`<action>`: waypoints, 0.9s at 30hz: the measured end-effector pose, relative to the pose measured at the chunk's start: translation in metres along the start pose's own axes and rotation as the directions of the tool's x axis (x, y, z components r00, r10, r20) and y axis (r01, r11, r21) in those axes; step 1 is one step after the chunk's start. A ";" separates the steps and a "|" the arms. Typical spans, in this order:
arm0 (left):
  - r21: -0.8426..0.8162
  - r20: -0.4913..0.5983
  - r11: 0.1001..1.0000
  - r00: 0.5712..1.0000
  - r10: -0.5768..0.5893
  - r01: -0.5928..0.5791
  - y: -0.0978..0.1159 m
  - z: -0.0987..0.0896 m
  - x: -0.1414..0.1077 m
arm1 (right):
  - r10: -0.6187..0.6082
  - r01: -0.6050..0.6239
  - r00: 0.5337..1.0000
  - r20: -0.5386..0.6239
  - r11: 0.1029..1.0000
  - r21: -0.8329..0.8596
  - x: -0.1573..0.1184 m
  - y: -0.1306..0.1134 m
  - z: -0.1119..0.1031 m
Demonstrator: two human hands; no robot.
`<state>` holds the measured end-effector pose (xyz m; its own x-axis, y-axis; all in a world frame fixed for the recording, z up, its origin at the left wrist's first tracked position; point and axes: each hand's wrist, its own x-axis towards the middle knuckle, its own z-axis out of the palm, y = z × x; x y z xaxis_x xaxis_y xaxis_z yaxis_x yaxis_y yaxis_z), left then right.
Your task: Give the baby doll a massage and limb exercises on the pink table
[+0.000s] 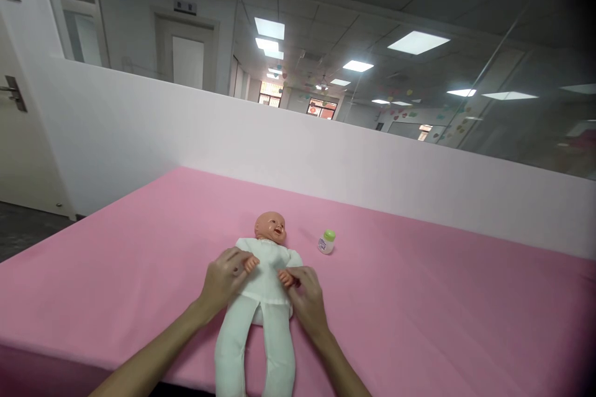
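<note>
Soft white-clothed doll (261, 298), both hands' fingers (233, 260) pinching its plastic arms.

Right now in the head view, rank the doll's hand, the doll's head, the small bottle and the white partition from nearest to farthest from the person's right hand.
1. Doll's hand: touching the right hand, at its fingertips.
2. Doll's head: up and slightly left of it.
3. Small bottle: lying beyond, to the right; close to the head's distance, but a bit farther.
4. White partition: at the table's far edge.
</note>
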<state>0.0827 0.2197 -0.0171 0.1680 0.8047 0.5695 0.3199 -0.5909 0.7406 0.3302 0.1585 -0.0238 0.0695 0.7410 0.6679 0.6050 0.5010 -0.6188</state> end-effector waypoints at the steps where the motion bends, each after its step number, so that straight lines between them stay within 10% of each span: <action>1: -0.093 -0.090 0.991 0.991 -0.100 0.091 0.000 -0.006 0.005 | 0.122 -0.117 0.989 -0.083 0.991 0.070 0.005 0.003 -0.006; 5: -0.539 -0.287 0.756 0.763 -0.580 0.371 -0.017 -0.035 0.021 | 0.604 -0.454 0.737 -0.304 0.775 0.440 0.023 0.029 -0.038; 10: -0.852 -0.101 0.264 0.353 -0.930 0.452 -0.052 -0.056 0.024 | 0.837 -0.525 0.484 -0.253 0.510 0.682 0.016 0.077 -0.062; 15: -0.892 -0.036 0.158 0.282 -0.959 0.424 -0.061 -0.059 0.022 | 0.907 -0.465 0.361 -0.218 0.377 0.801 0.010 0.085 -0.062; 19: -0.823 -0.160 0.352 0.413 -0.897 0.446 -0.042 -0.053 0.024 | 0.854 -0.447 0.443 -0.272 0.474 0.758 0.018 0.057 -0.056; 23: -0.509 -0.320 0.783 0.766 -0.558 0.357 -0.014 -0.036 0.019 | 0.592 -0.400 0.730 -0.341 0.775 0.489 0.018 0.017 -0.038; 27: -0.047 -0.169 0.994 0.980 -0.107 0.101 0.001 -0.009 0.003 | 0.120 -0.111 0.986 -0.112 0.990 0.086 0.001 -0.008 -0.011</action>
<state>0.0750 0.2207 -0.0113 -0.0278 0.8420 0.5388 0.2913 -0.5088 0.8101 0.3335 0.1506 -0.0134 0.2298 0.7414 0.6305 0.5235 0.4520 -0.7223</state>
